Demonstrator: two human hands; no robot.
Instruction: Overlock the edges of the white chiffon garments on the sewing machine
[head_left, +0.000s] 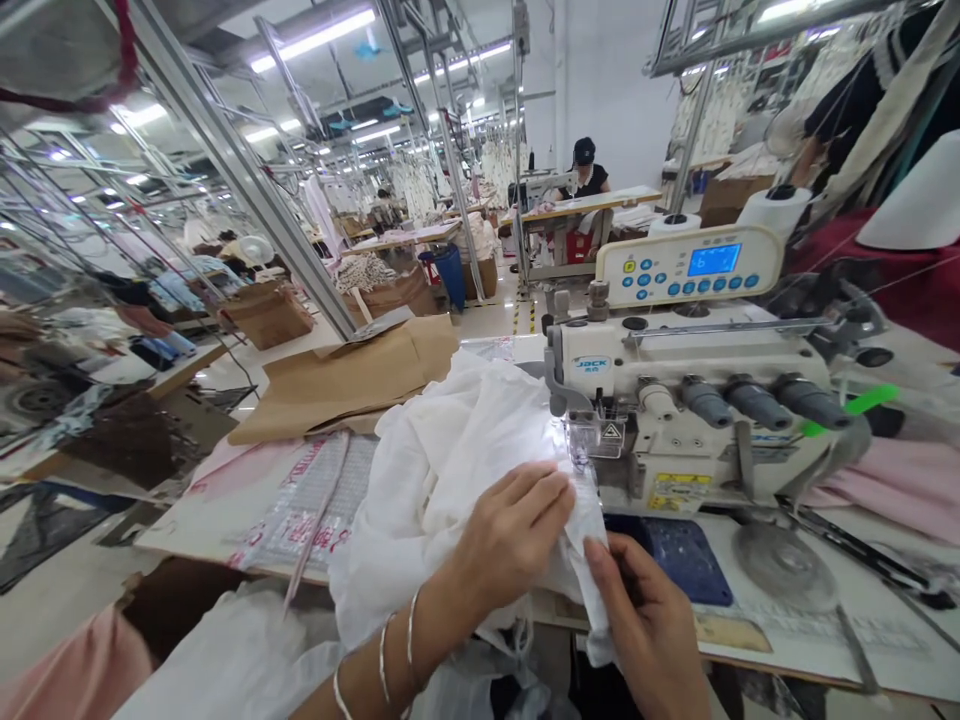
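White fabric lies under left grip, inside right grip

From my remote seat I'm looking into a garment workshop: an industrial sewing machine with thread cones stands close. Beyond it I see a co-worker at another sewing table, hanging pale clothes and ceiling tube lights.

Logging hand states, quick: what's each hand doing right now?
Left hand: open, laid on the cloth.
Right hand: closed, pinching the cloth's edge between thumb and fingers.
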